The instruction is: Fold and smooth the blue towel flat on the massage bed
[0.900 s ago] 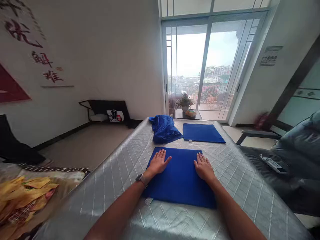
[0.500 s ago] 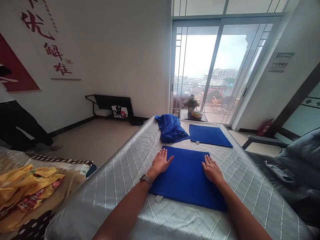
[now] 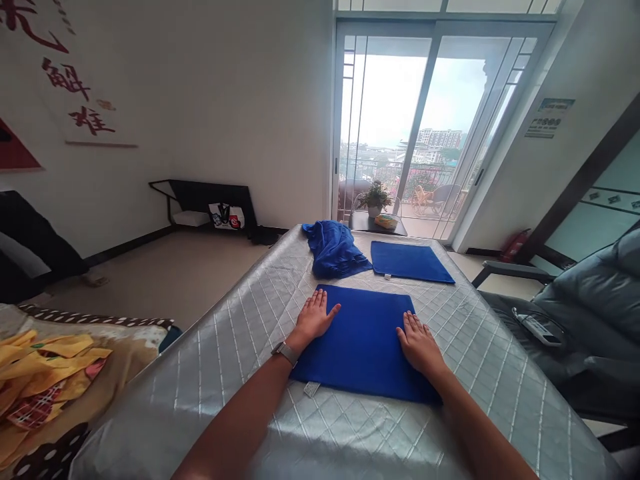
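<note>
A flat blue rectangular cloth piece (image 3: pixel 360 343), perhaps a cushion cover, lies on the silver quilted tabletop (image 3: pixel 220 360) in front of me. A small white tag (image 3: pixel 311 388) sticks out at its near left edge. My left hand (image 3: pixel 314 319) rests palm down on its left side, fingers flat and thumb out. On the right edge my right hand (image 3: pixel 419 339) lies flat too, fingers stretched forward. Beyond it are a second flat blue piece (image 3: pixel 413 262) and a crumpled heap of blue cloth (image 3: pixel 335 250).
Yellow patterned cloth (image 3: pixel 45 367) lies on a covered surface at the left. A person's dark-clothed leg (image 3: pixel 40 247) shows behind it. A dark armchair (image 3: pixel 590 320) with a power strip (image 3: pixel 537 328) stands right. A potted plant (image 3: pixel 374 199) is by the glass door.
My view has turned slightly, so the room sits further left and a little higher. Both hands stay flat on the blue cloth piece. The person at the left has shifted partly out of view.
</note>
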{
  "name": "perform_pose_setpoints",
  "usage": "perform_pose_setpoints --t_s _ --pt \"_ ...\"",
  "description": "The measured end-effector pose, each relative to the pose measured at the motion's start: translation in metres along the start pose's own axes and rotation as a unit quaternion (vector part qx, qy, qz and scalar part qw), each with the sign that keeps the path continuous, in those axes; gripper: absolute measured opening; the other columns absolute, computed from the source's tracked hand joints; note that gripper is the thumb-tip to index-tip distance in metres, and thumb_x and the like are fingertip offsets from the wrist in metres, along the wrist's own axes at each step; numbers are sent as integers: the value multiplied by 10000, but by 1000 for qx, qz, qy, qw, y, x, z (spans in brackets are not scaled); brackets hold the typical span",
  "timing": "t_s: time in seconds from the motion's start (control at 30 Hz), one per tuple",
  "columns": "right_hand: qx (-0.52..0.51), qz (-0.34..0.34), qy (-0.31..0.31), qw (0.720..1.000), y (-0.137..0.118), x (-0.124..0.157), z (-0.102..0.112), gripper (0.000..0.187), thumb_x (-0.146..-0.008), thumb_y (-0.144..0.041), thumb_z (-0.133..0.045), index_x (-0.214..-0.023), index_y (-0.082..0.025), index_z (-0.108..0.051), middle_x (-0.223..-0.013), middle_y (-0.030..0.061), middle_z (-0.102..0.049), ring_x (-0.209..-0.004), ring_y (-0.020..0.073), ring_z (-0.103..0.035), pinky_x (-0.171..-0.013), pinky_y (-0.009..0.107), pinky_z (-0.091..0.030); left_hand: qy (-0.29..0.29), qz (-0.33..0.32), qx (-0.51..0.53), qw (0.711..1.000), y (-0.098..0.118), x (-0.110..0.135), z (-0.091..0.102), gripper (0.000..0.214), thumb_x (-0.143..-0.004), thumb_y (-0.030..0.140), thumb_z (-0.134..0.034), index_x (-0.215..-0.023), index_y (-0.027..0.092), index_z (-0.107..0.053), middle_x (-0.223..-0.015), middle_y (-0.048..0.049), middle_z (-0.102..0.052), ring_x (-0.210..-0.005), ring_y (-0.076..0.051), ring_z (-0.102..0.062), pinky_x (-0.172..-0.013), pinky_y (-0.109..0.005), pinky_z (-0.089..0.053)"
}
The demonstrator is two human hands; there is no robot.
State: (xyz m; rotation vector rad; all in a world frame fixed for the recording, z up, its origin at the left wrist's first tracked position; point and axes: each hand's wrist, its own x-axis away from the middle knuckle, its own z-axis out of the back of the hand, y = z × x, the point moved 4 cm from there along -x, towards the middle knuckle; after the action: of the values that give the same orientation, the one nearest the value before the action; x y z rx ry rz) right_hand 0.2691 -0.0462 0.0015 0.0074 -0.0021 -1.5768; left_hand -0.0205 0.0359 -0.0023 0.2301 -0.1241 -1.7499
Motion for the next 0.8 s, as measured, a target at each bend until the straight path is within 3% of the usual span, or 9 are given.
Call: perform_pose_setpoints --t_s 0.17,0.3,0.4,0.53,0.63,0.7,0.8 --pt "-31 -17 -17 999 -1 -1 2 650 -1019 -397 -171 -1569 -51 -186 -1645 99 -155 -1517 219 -121 -1221 410 -115 10 4 -17 1000 -3 1 0 873 -990 670 -117 -1542 11 -269 -1613 -194 -208 -1502 -283 -197 -1223 -435 -171" --pt "-52 -21 -21 998 -2 -2 3 649 -1017 -396 -171 -1572 -61 -182 -1648 96 -141 -1519 214 -108 -1222 413 -96 72 -17 -42 996 4 6 10 844 -1004 643 -134 -1520 2 -322 -1586 -213 -281 -1488 -294 -242 -1217 -459 -206" --pt "-57 -23 -22 998 -3 -2 2 647 -1016 -392 -172 -1572 -62 -178 -1649 96 -137 -1520 210 -104 -1223 413 -85 88 -84 -39 992 37 19 14 808 -1019 609 -116 -1514 10 -337 -1576 -206 -316 -1484 -280 -256 -1214 -444 -232" --pt "-50 -24 -13 998 -3 -1 2 650 -1017 -394 -176 -1570 -54 -180 -1645 102 -151 -1518 213 -113 -1224 417 -90 59 -247 -5 967 115 48 4 746 -1031 593 -137 -1530 70 -325 -1589 -157 -318 -1492 -234 -238 -1214 -404 -243" --pt "-27 -1 -13 1000 -2 0 1 617 -1014 -339 -203 -1569 -70 -210 -1648 107 -140 -1519 218 -102 -1219 420 -107 43 -318 17 947 164 62 -10 721 -1034 587 -140 -1547 104 -294 -1603 -127 -298 -1503 -213 -201 -1224 -385 -203" --pt "-17 16 -15 1000 -2 1 1 598 -1011 -309 -217 -1568 -92 -235 -1649 105 -136 -1520 217 -92 -1216 416 -113 31 -320 32 946 179 64 -19 736 -1030 595 -132 -1555 99 -273 -1609 -125 -284 -1506 -211 -191 -1228 -375 -180" --pt "-17 8 -10 1000 -1 0 0 618 -1014 -348 -212 -1568 -74 -221 -1645 111 -154 -1517 224 -115 -1217 414 -115 10 -287 40 957 170 59 -24 773 -1017 622 -110 -1557 92 -270 -1614 -132 -259 -1509 -220 -178 -1231 -383 -158"
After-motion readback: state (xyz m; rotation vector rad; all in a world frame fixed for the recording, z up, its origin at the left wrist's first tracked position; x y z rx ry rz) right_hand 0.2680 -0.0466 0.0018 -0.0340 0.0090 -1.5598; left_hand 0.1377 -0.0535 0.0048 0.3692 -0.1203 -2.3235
